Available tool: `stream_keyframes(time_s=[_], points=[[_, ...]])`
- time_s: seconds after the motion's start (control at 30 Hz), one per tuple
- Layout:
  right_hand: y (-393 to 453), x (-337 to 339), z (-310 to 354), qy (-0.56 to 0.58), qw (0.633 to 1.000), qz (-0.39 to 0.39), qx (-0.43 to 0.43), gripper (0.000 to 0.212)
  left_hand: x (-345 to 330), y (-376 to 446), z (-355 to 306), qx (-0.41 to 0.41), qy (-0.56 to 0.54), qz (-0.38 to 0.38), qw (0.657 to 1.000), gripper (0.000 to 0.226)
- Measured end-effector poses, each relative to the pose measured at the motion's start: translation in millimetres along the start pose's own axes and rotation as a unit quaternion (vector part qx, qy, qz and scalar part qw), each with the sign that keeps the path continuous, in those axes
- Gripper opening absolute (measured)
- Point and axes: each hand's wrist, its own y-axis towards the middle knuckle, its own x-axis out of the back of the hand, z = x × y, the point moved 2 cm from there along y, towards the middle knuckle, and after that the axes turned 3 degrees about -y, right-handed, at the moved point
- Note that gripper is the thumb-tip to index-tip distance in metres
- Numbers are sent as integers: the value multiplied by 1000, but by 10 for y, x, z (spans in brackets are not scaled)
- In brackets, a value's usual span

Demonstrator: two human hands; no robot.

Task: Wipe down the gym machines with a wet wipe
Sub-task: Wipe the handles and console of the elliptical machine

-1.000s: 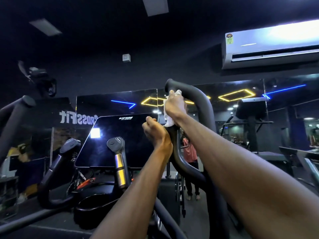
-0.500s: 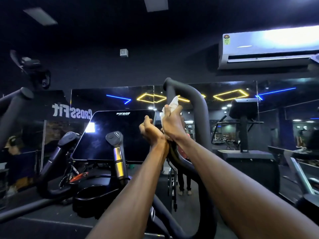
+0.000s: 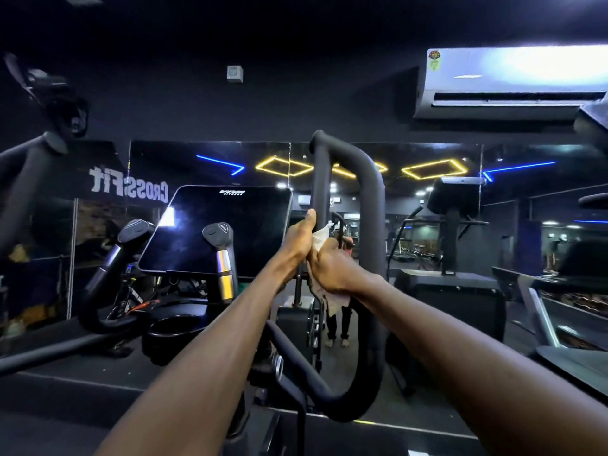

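Observation:
A black looped handlebar of an elliptical machine rises in front of me. My left hand grips the loop's inner upright bar, thumb pointing up. Just below and to its right, my right hand is curled round the same bar with a white wet wipe bunched under its fingers; the wipe sticks out above the hand and hangs below it. The bar between the two hands is hidden.
The machine's dark console screen stands to the left, with two short metal-banded grips before it. Another black handlebar rises at far left. A mirror wall runs behind, an air conditioner hangs above right, and treadmills stand at right.
My right hand has slid the wipe down the bar, from the top of the loop to just below my left hand. My left hand keeps its grip on the bar.

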Motion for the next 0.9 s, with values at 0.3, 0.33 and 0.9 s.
stream_keyframes(time_s=[0.3, 0.33, 0.9], points=[[-316, -87, 10, -366, 928, 38, 67, 46, 64, -157, -79, -49, 204, -41, 977, 41], [-354, -117, -21, -399, 914, 30, 65, 52, 57, -184, -98, -55, 212, -42, 975, 41], [-641, 117, -547, -321, 932, -86, 145, 48, 2, -395, -155, -113, 221, -147, 957, 25]])
